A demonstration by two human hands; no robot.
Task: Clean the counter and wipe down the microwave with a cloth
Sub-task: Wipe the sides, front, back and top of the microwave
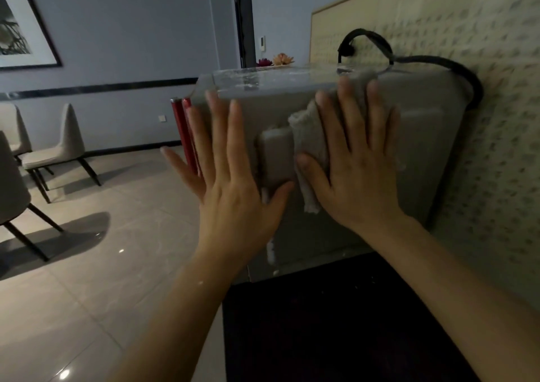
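A grey microwave [420,147] stands on the dark counter [336,323], its side panel facing me and its red door edge at the left. My left hand [230,188] lies flat on that panel with fingers spread and straight. My right hand [353,171] presses a pale grey cloth [306,142] flat against the panel, fingers straight over it. The cloth bunches out between the two hands and above the right fingertips. White foam streaks run down the panel's lower left part.
A black power cord [438,60] loops from the microwave's top up to the patterned wall [496,147] on the right. Grey chairs [58,147] stand on the tiled floor at the left. Flowers [280,59] sit behind the microwave.
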